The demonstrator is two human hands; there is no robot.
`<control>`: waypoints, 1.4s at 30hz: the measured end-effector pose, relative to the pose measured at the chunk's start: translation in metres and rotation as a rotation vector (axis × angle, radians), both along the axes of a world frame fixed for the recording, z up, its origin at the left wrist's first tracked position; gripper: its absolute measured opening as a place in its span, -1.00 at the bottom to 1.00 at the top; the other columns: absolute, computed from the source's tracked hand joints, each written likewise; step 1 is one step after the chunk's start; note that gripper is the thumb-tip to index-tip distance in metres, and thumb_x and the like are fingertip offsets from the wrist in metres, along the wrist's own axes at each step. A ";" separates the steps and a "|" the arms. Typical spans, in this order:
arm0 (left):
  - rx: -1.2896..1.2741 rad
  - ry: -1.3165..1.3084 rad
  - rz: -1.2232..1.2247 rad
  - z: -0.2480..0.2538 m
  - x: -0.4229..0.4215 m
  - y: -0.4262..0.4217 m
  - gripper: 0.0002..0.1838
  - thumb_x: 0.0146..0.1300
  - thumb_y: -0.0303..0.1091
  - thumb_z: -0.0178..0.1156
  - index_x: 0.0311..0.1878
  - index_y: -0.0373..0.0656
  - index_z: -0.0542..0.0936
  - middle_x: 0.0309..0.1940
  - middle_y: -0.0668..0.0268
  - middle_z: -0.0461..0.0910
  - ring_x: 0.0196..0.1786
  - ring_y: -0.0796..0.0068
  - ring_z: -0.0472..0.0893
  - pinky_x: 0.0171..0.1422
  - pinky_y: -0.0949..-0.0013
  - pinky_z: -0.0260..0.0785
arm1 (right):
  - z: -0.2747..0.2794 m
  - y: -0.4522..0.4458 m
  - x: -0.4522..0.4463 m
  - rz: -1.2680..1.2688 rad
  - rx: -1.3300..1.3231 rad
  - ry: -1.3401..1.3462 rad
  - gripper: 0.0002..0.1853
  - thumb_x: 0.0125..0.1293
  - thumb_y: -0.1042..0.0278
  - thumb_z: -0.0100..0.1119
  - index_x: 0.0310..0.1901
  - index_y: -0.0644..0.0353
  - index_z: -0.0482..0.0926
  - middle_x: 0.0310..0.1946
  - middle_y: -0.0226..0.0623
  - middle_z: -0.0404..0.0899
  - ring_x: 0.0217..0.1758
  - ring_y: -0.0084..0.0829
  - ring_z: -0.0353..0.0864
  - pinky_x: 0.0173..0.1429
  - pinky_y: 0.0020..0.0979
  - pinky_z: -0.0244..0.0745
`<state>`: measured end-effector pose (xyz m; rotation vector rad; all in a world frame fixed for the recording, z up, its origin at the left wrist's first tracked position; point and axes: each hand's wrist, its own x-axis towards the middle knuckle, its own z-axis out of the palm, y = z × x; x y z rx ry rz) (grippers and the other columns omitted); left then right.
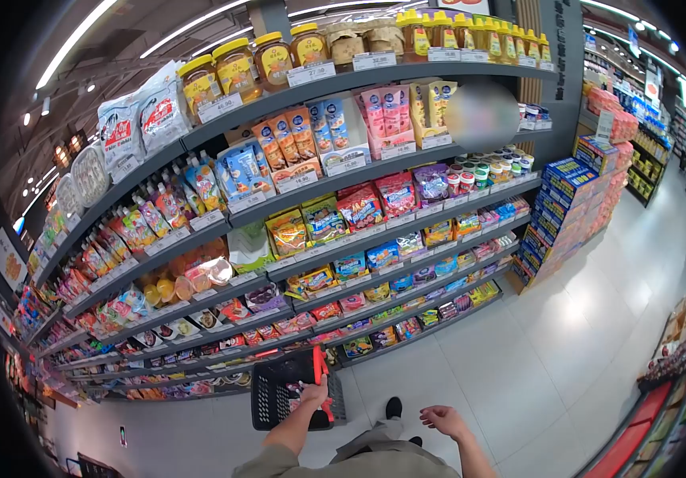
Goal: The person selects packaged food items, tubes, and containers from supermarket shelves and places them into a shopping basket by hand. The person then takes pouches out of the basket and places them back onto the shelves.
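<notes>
My left hand (314,392) is closed around the red handle (319,366) of a dark shopping basket (271,405), which hangs low in front of the bottom shelves. A few small items lie inside the basket, too small to make out. On the right, my right hand (438,417) hangs over the floor with its fingers loosely curled but apart, touching nothing. Ahead stands a long shelf unit (406,169) with bagged sweets (288,232), pouches and jars of honey (272,59).
Stacked blue boxes (568,183) stand at the shelf's right end, beside pink packages (615,135). A display with red edges (634,430) is at the lower right. Tiled floor (518,342) runs between them. My shoe (394,408) shows below.
</notes>
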<state>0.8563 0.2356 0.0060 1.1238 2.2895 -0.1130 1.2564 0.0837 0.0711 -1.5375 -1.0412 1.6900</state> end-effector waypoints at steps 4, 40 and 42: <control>-0.007 -0.080 -0.052 0.048 0.024 0.002 0.13 0.30 0.54 -0.52 0.14 -0.49 0.54 -0.12 0.01 0.72 0.22 0.05 0.59 0.34 0.19 0.36 | -0.012 0.019 0.005 0.092 -0.061 -0.009 -0.71 0.48 0.27 0.10 0.05 0.25 0.65 -0.17 -0.26 0.74 -0.12 -0.48 0.72 -0.04 -0.43 0.64; 0.017 -0.190 -0.089 0.002 0.183 0.079 -0.08 0.37 0.44 -0.38 -0.10 -0.28 0.68 -0.30 0.04 0.73 0.01 0.03 0.69 0.25 0.07 0.43 | 0.017 0.366 0.134 0.977 0.382 -0.251 -0.65 0.44 0.08 0.16 0.10 0.09 0.64 -0.11 -0.27 0.73 -0.10 -0.42 0.74 0.02 -0.39 0.59; -0.063 -0.363 -0.002 0.051 0.197 0.094 -0.09 0.35 0.46 -0.37 -0.05 -0.24 0.68 -0.26 -0.06 0.71 0.06 -0.05 0.65 0.24 0.07 0.43 | 0.033 0.380 0.143 0.974 0.281 -0.137 -0.64 0.46 0.12 0.15 0.12 0.16 0.62 -0.15 -0.30 0.72 -0.12 -0.52 0.73 -0.01 -0.44 0.60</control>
